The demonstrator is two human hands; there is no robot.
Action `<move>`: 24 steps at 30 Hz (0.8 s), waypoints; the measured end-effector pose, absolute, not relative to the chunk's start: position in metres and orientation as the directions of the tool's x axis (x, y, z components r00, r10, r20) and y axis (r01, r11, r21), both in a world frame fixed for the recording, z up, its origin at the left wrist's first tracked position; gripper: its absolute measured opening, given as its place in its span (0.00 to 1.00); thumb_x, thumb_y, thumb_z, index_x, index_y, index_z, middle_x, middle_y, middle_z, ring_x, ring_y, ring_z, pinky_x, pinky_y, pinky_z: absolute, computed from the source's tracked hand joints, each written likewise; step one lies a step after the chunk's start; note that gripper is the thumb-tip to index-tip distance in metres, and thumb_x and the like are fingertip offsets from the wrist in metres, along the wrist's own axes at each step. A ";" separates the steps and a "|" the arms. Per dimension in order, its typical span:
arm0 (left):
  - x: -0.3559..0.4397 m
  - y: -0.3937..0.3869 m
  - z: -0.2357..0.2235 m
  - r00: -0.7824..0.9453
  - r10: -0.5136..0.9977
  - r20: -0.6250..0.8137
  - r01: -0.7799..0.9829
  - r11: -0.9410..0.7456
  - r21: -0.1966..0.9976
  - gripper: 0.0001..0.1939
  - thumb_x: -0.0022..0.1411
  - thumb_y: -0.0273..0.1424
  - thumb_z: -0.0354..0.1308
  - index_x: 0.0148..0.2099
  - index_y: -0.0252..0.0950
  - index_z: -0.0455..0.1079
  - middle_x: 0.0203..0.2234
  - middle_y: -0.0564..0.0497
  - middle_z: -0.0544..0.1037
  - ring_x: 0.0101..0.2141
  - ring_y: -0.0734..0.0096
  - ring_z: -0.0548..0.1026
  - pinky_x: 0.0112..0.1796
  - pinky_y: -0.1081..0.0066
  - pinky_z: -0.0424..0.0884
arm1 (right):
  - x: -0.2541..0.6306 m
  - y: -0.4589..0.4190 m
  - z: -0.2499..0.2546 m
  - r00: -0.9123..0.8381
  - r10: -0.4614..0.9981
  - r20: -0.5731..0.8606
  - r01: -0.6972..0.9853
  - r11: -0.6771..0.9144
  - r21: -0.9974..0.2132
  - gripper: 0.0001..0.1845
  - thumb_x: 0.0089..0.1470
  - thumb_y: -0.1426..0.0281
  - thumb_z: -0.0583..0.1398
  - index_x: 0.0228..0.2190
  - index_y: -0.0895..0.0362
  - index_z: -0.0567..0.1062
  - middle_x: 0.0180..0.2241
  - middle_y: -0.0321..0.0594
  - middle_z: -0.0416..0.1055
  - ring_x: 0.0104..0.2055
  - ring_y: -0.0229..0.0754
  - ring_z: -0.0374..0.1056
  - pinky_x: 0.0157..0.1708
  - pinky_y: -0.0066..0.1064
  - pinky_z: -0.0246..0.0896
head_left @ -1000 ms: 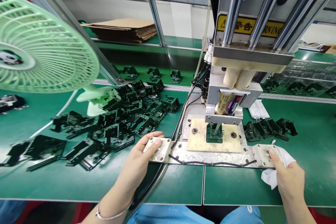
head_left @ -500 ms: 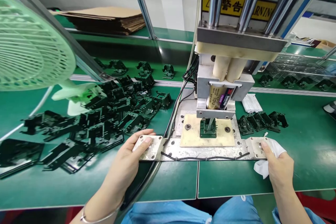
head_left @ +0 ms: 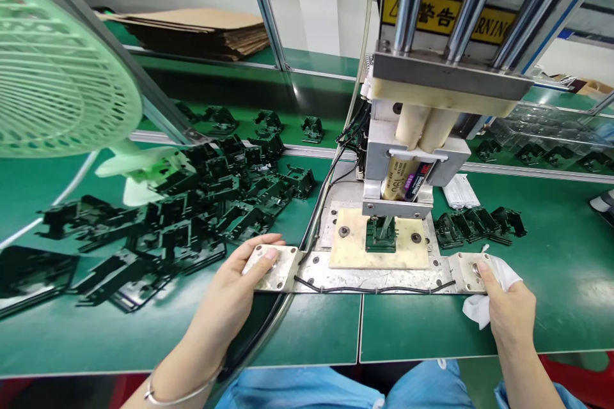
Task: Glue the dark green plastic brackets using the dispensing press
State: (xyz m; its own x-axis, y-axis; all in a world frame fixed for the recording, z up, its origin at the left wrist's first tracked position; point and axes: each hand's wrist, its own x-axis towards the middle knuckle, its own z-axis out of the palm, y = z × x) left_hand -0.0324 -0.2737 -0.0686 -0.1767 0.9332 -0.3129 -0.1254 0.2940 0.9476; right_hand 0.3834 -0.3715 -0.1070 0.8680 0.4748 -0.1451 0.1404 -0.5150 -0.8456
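My left hand (head_left: 235, 287) is wrapped round the left metal button block (head_left: 284, 271), its thumb on the button. On the other side my right hand (head_left: 511, 310) grips the right button block (head_left: 463, 271), thumb pressed on its button. A white cloth (head_left: 480, 310) is tucked behind that block, beside my right fingers, which are mostly hidden. Between my hands a dark green plastic part (head_left: 381, 241) sits in the cream fixture plate (head_left: 348, 252). Directly over it stands the machine head with a twin-barrel adhesive cartridge (head_left: 405, 179), its nozzle reaching down to the part.
Many dark plastic parts (head_left: 177, 223) lie heaped on the left, near a green fan (head_left: 62, 77). Several more parts (head_left: 480, 223) and a white packet (head_left: 460, 192) are to the right. Black cables (head_left: 314, 217) run beside the machine. Stacked cardboard (head_left: 201, 29) rests behind.
Both hands stay on the button blocks with thumbs in the same place. The upper machine appears slightly farther right in view; the part in the fixture has not moved.
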 end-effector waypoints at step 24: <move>-0.016 -0.281 -0.049 -0.209 0.929 -0.304 -0.124 0.283 0.951 0.28 0.48 0.43 0.77 0.47 0.37 0.75 0.41 0.52 0.79 0.35 0.73 0.74 0.35 0.81 0.72 | 0.373 -0.372 -0.095 0.884 0.467 -0.030 0.223 -0.477 -0.850 0.33 0.32 0.41 0.71 0.25 0.58 0.77 0.24 0.42 0.74 0.30 0.50 0.70 0.25 0.35 0.62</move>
State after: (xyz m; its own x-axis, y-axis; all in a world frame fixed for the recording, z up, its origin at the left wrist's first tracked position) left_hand -0.0158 -0.2812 -0.0493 -0.2094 0.9295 -0.3037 -0.1238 0.2829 0.9511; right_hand 0.3728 -0.3717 -0.0952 0.8840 0.4666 -0.0296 0.2233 -0.4770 -0.8501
